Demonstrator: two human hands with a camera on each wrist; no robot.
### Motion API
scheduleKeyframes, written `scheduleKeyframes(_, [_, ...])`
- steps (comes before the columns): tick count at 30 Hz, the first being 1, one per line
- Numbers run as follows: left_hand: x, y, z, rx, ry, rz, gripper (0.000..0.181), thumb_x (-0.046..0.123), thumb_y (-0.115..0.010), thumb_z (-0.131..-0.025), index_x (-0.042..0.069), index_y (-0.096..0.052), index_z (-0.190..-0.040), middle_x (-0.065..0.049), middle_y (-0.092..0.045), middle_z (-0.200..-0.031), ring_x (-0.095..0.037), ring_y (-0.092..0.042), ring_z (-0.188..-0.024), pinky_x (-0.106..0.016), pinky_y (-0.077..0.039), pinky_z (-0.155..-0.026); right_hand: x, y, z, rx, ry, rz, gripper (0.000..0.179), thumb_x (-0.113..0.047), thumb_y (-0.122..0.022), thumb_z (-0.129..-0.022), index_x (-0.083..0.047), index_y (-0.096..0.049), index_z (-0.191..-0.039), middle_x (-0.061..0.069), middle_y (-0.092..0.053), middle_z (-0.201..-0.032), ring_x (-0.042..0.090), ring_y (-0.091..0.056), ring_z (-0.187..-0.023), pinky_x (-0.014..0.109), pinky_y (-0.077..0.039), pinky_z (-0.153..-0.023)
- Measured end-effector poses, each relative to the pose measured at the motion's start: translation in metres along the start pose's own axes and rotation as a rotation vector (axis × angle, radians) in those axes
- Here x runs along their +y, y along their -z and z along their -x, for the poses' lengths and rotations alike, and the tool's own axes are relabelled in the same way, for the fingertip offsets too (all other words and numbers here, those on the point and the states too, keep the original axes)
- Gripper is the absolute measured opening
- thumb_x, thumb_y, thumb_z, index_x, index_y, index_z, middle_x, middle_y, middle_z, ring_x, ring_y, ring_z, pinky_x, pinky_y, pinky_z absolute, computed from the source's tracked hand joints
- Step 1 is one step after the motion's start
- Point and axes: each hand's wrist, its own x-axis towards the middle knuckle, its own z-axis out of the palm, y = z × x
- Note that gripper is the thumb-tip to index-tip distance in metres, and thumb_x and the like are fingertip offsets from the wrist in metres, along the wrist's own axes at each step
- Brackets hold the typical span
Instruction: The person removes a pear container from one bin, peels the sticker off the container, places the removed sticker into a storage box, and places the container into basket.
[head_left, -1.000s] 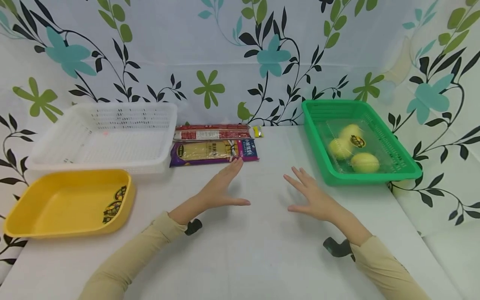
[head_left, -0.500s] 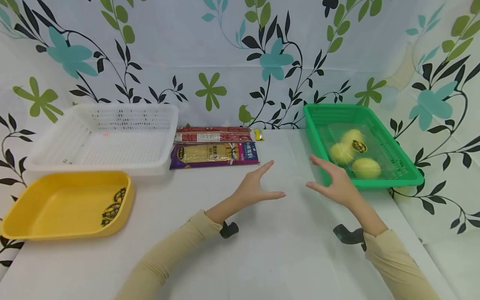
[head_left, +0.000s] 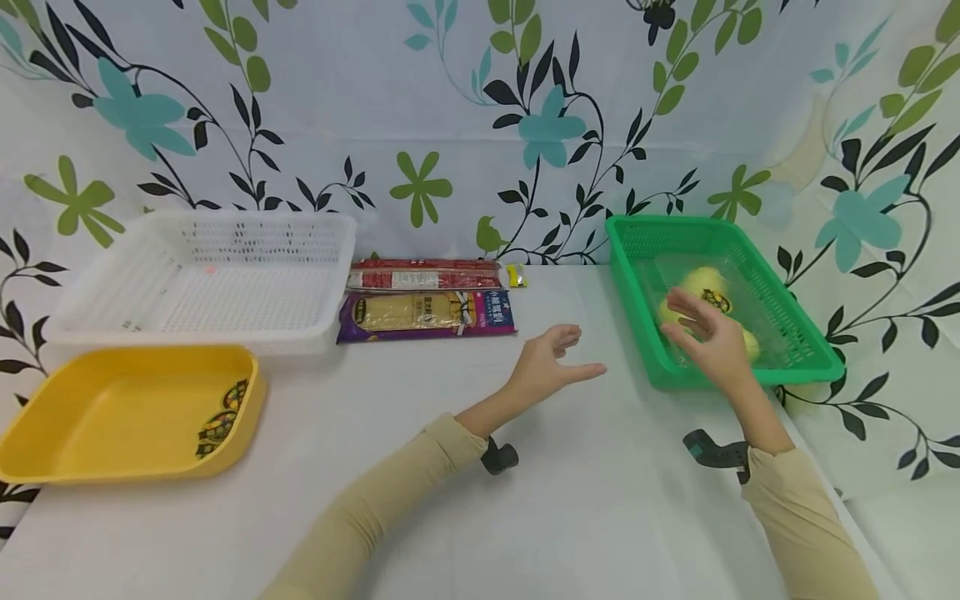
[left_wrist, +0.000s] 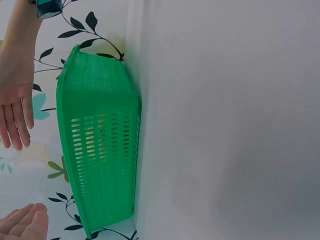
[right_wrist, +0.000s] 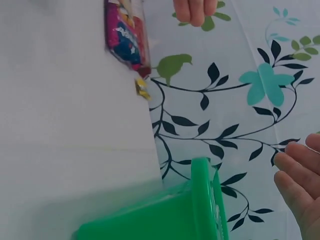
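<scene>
My right hand (head_left: 712,342) is over the front left part of the green basket (head_left: 806,377), fingers bent loosely and thumb apart, holding nothing. Inside the basket lie several pale yellow round fruits (head_left: 703,279) under clear plastic with a dark label; the hand hides some of them. To the basket's left my left hand (head_left: 547,362) hangs above the white table, thumb stretched out, fingers slightly bent, nothing in it. The left wrist view shows the slotted side of the basket (left_wrist: 100,145) with my right hand (left_wrist: 17,95) beyond its rim.
At the back middle lie a purple noodle pack (head_left: 427,315), red long packs (head_left: 423,275) and a small yellow packet (head_left: 517,275). A white basket (head_left: 202,337) and a yellow tray (head_left: 127,408) stand at the left. Floral cloth (head_left: 450,108) hangs behind.
Both hands have moved right. My right hand has gone from above the table to over the green basket, and my left hand has left the noodle pack's front edge.
</scene>
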Motion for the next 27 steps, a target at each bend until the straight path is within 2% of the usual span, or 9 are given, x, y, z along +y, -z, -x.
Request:
scheduleKeyframes(2, [-0.001,-0.004,0.000,0.002,0.023,0.011,0.060,0.027,-0.074,-0.074,0.002,-0.049,-0.122,-0.006,-0.054,-0.121,-0.008,-0.049,-0.109,-0.018,-0.038,-0.087,0.005,0.005,0.002,0.042,-0.034,-0.033,0.048,0.004,-0.062,-0.082,0.008,-0.044,-0.126,0.009,-0.054,-0.118,0.006,-0.051,-0.105,0.019,-0.041,-0.085])
scheduleKeyframes(4, [0.000,-0.007,-0.001,0.003,0.038,0.023,0.059,0.027,-0.074,-0.074,0.002,-0.049,-0.122,-0.006,-0.054,-0.120,-0.008,-0.050,-0.108,-0.018,-0.039,-0.087,0.011,0.011,0.003,0.067,-0.083,-0.022,0.047,0.001,-0.061,-0.083,0.007,-0.044,-0.126,0.003,-0.055,-0.117,0.006,-0.051,-0.105,0.018,-0.041,-0.084])
scheduleKeyframes(7, [0.002,-0.013,-0.006,0.009,0.043,0.048,0.057,0.025,-0.074,-0.074,0.001,-0.050,-0.120,-0.006,-0.056,-0.118,-0.008,-0.051,-0.106,-0.018,-0.040,-0.085,0.020,0.022,0.002,0.080,-0.176,0.002,0.049,-0.006,-0.061,-0.085,0.006,-0.042,-0.128,0.000,-0.053,-0.117,0.005,-0.050,-0.105,0.013,-0.040,-0.083])
scheduleKeyframes(12, [0.004,-0.024,-0.017,0.035,0.060,0.074,0.052,0.025,-0.074,-0.075,0.001,-0.054,-0.117,-0.008,-0.059,-0.113,-0.008,-0.055,-0.101,-0.017,-0.043,-0.081,0.037,0.042,-0.001,0.091,-0.316,0.077,0.054,-0.021,-0.060,-0.087,0.000,-0.039,-0.133,0.013,-0.047,-0.128,0.012,-0.048,-0.111,0.010,-0.039,-0.081])
scheduleKeyframes(14, [0.003,-0.028,-0.021,0.043,0.071,0.085,0.050,0.023,-0.074,-0.075,0.001,-0.055,-0.115,-0.009,-0.060,-0.112,-0.008,-0.056,-0.099,-0.017,-0.044,-0.079,0.046,0.049,-0.002,0.088,-0.356,0.128,0.058,-0.028,-0.059,-0.087,-0.002,-0.037,-0.135,0.019,-0.041,-0.132,0.021,-0.045,-0.116,0.016,-0.039,-0.085])
scheduleKeyframes(17, [-0.002,-0.035,-0.027,0.050,0.095,0.109,0.049,0.022,-0.075,-0.074,0.001,-0.056,-0.114,-0.009,-0.060,-0.111,-0.008,-0.056,-0.098,-0.017,-0.045,-0.076,0.058,0.059,-0.003,0.088,-0.408,0.177,0.063,-0.034,-0.057,-0.087,-0.002,-0.034,-0.136,0.020,-0.036,-0.135,0.033,-0.038,-0.119,0.030,-0.036,-0.093])
scheduleKeyframes(21, [-0.006,-0.045,-0.034,0.059,0.122,0.142,0.047,0.022,-0.076,-0.073,0.001,-0.057,-0.111,-0.009,-0.061,-0.109,-0.009,-0.058,-0.096,-0.017,-0.045,-0.075,0.071,0.072,-0.003,0.103,-0.446,0.184,0.067,-0.038,-0.054,-0.088,-0.001,-0.029,-0.138,0.020,-0.030,-0.138,0.035,-0.030,-0.123,0.043,-0.028,-0.098])
scheduleKeyframes(25, [-0.008,-0.053,-0.038,0.020,0.144,0.105,0.039,0.026,-0.076,-0.071,0.006,-0.062,-0.102,-0.004,-0.064,-0.102,-0.005,-0.058,-0.089,-0.017,-0.046,-0.069,0.078,0.082,-0.001,0.087,-0.474,0.187,0.071,-0.039,-0.051,-0.089,0.002,-0.022,-0.139,0.024,-0.024,-0.140,0.039,-0.024,-0.125,0.049,-0.023,-0.098])
scheduleKeyframes(27, [-0.007,-0.056,-0.039,-0.013,0.145,0.074,0.038,0.028,-0.076,-0.071,0.008,-0.063,-0.100,-0.002,-0.064,-0.100,-0.004,-0.058,-0.088,-0.018,-0.046,-0.067,0.081,0.087,0.000,0.079,-0.509,0.225,0.074,-0.043,-0.050,-0.088,0.002,-0.020,-0.140,0.025,-0.022,-0.140,0.041,-0.023,-0.125,0.052,-0.023,-0.097])
